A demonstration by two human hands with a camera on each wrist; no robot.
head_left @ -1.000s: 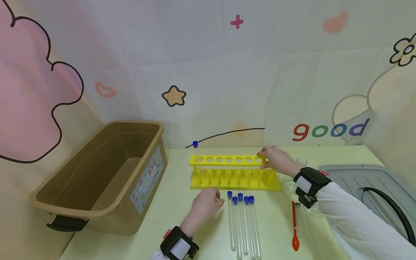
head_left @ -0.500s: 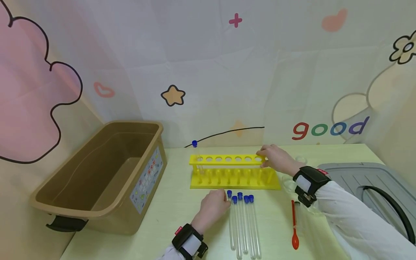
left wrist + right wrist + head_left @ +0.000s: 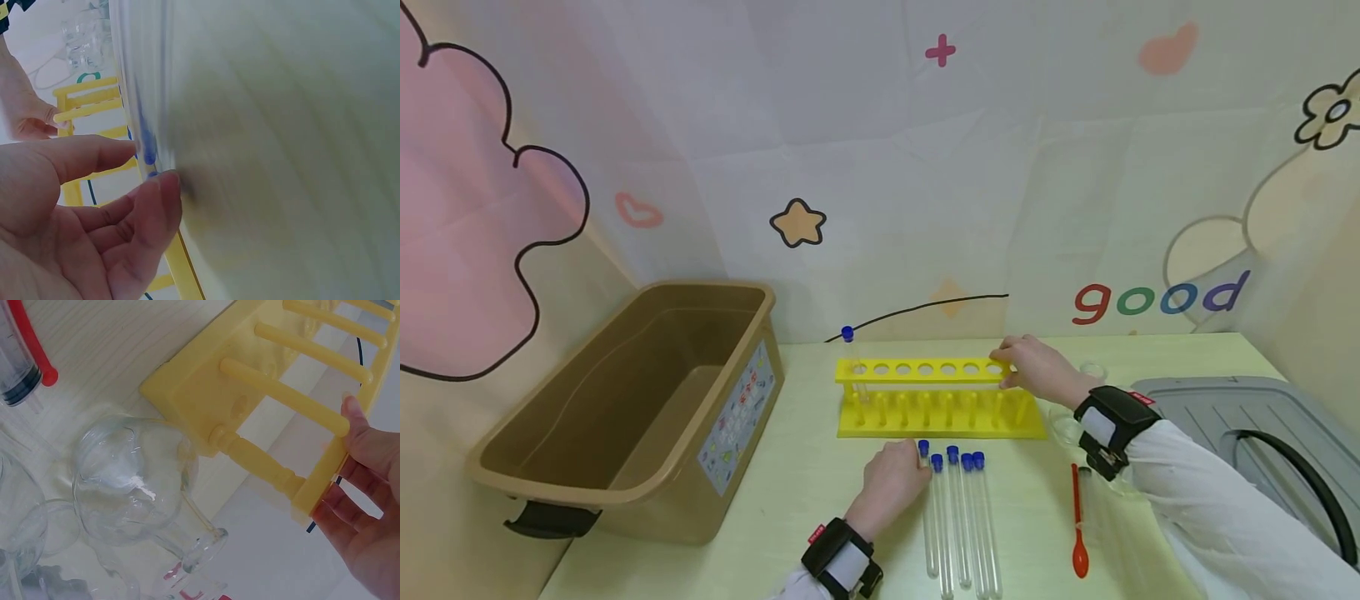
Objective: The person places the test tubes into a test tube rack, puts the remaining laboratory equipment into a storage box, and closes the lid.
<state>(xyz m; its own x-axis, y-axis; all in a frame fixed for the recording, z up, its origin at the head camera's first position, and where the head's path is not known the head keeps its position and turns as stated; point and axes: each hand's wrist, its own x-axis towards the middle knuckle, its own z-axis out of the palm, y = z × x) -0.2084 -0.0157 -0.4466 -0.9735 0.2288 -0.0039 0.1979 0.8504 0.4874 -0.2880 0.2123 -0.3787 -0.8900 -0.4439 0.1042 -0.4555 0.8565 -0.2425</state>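
My left hand [image 3: 891, 482] pinches the leftmost of several clear test tubes [image 3: 930, 525] close to its blue cap. The other blue-capped test tubes [image 3: 964, 525] lie side by side on the table, right of this hand. In the left wrist view, thumb and forefinger [image 3: 165, 194] meet at the blue caps. Behind the tubes stands a yellow test tube rack [image 3: 940, 425]. One capped test tube [image 3: 847, 335] is upright in its leftmost hole. My right hand [image 3: 1043, 372] grips the rack's top bar at its right end, thumb on one side, fingers on the other.
A brown plastic bin [image 3: 681, 500] stands at the left. On the right are a red spoon-shaped tool [image 3: 1080, 554], a grey lid [image 3: 1195, 396] with a black handle, and clear glassware, including a round flask [image 3: 131, 481]. A syringe [image 3: 15, 356] lies near the red tool.
My left hand has moved right to the tubes and taken hold of the leftmost one, which has shifted slightly left. My right hand keeps its grip on the rack.
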